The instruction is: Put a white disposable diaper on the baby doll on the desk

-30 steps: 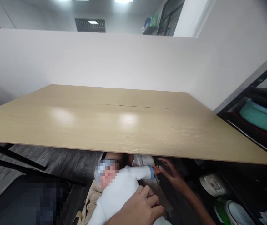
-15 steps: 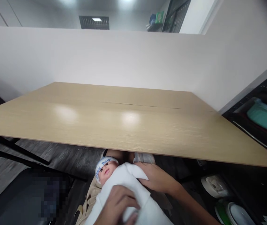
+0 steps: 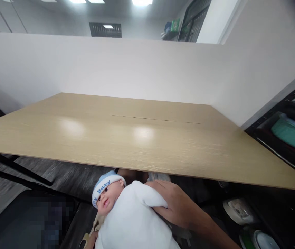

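Note:
A baby doll in white clothing lies face up and tilted across the lap, its head toward the left. On its head is a light blue and white knit cap with blue lettering. My right hand is closed around the doll's sleeved arm, thumb below and fingers over the top. At the doll's other side, low in the view, a small part of my left hand shows against the white clothing. Its fingers are hidden behind the doll.
A wide wooden table stands just beyond the doll, its front edge above the lap. A black seat is at lower left. On the right are a dark shelf with a teal bundle and, lower, a white round object.
My left hand has left the doll's front and moved to its side, low at the left. The doll appears raised and larger, its head shifted left. My right hand keeps its hold.

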Motion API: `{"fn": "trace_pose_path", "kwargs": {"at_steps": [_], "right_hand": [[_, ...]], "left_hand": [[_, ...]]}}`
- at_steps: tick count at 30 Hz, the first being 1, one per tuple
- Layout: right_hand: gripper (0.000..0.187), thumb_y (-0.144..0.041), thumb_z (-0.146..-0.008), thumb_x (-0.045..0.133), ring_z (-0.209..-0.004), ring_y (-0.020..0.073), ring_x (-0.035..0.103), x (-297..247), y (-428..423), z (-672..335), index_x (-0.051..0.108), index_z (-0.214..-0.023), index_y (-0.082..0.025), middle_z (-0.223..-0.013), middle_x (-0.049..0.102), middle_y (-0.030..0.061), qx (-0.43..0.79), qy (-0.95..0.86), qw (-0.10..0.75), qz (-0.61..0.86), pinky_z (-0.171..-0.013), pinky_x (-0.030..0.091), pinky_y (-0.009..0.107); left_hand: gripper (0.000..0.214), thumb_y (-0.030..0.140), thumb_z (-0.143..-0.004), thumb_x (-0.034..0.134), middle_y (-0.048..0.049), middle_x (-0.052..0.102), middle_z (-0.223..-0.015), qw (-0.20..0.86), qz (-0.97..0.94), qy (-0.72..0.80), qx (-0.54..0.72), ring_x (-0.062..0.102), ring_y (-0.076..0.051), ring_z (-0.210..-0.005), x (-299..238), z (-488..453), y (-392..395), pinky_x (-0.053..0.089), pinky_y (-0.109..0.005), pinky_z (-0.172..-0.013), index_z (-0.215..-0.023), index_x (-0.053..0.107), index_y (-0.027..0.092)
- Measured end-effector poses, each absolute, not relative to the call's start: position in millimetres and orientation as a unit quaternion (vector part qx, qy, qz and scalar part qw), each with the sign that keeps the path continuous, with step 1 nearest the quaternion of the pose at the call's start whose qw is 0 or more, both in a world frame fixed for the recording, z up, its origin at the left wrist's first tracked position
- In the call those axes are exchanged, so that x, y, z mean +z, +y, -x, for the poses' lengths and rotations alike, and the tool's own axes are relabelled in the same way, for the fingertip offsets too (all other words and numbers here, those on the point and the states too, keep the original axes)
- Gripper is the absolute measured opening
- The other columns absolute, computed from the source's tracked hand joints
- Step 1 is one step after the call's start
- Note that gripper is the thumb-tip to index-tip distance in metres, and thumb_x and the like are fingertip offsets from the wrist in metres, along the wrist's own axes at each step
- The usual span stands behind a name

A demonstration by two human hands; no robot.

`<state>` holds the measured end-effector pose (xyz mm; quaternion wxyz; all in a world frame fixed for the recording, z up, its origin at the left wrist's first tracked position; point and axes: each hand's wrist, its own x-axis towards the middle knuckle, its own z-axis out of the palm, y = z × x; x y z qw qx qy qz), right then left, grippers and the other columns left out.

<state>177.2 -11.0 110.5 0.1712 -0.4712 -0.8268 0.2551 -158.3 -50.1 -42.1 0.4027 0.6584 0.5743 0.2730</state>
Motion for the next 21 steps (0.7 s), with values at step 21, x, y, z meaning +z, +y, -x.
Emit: {"fn": "trace_pose_path", "kwargs": {"at_steps": [21], "right_hand": [[0.038, -0.060, -0.101, 0.065, -0.108, 0.0305, 0.074, 71.1, 46.8, -303.0, 0.070, -0.123, -0.029, -0.120, 0.079, 0.0079, 0.086, -0.696, 0.264, 0.662, -0.089, 0.059, 0.042]], "left_hand": [[0.043, 0.040, -0.091, 0.073, -0.0049, 0.077, -0.119, 0.217, -0.860, 0.436, 0.151, 0.073, -0.029, -0.101, 79.2, 140.4, 173.8, 0.051, -0.036, -0.083, -0.131, 0.064, 0.027]]}}
